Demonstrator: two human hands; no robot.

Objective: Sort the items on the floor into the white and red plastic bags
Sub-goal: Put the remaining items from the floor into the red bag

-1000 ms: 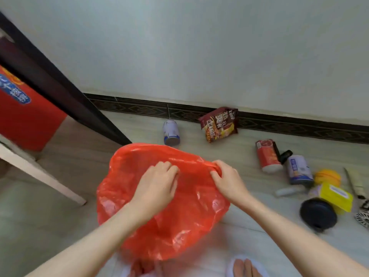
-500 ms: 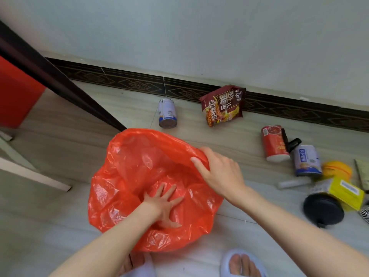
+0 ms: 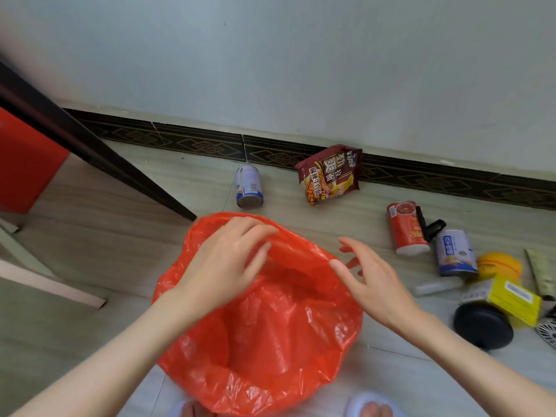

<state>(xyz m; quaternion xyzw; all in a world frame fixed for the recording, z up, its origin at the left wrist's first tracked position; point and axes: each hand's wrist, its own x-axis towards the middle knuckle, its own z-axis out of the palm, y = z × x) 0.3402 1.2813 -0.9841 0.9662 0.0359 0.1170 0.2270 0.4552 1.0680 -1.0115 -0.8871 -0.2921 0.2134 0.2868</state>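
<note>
Left grip: our left hand (image 3: 228, 260) pinches the far rim of the thin, crinkled red plastic bag (image 3: 258, 335), fingers curled over the edge and lifting it.

Right grip: our right hand (image 3: 373, 284) hovers just beside the bag's right rim, fingers spread wide, holding nothing.

Container: the red bag sits on the pale tiled floor (image 3: 192, 182) between our feet, mouth open upward. We see nothing inside it. No white bag is in view.

Bearing of the items: all lie beyond and to the right of the bag, so the free right hand is the nearer one, in our judgement.

- Red cylindrical tin (image 3: 406, 227), on its side, long axis running away from us; nearest to the right hand.
- White-and-blue tin (image 3: 455, 254), just beside it, same lie.
- Dark red noodle packet (image 3: 329, 174), leaning on the skirting.
- Second white-and-blue tin (image 3: 249, 186), beyond the bag, on its side.
- Yellow carton (image 3: 511, 299), black round disc (image 3: 483, 328), orange-yellow ball (image 3: 499, 264): clustered far right.
</note>
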